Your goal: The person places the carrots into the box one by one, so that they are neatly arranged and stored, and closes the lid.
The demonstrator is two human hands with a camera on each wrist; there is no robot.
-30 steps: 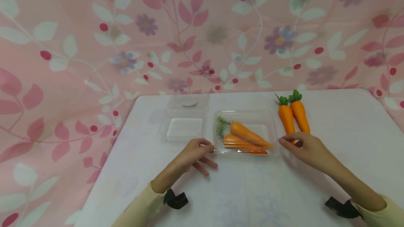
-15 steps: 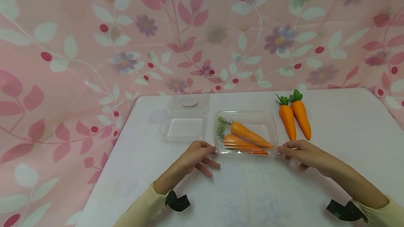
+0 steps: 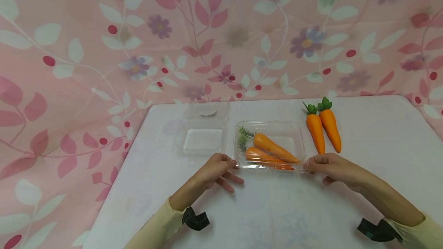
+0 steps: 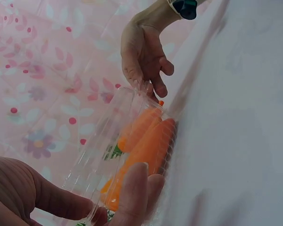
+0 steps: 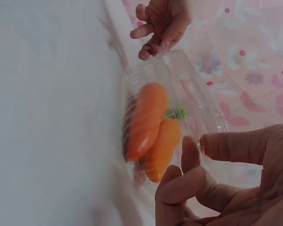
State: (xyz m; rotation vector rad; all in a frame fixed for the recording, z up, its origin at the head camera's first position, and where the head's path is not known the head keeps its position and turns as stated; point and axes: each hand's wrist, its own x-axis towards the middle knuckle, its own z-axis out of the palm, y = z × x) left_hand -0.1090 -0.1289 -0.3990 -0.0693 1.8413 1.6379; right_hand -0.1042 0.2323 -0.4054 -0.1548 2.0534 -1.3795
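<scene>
Checked all three views; read no text, brand, number or sign. In head view, noted pale oval patch (image 3: 208,113) on raised lid (image 3: 193,110) of clear box (image 3: 203,140) at 9 o'clock from carrot box (image 3: 270,122); cannot make out lettering, nor confirm as label.

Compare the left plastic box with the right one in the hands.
Lid: the left box has a raised lid; the right box looks closed.
Contents: two carrots lie in the right box; none show in the left box.
Contact: left hand and right hand pinch the right box at its near corners; neither holds the left box.
Shared: both are clear plastic.
</scene>
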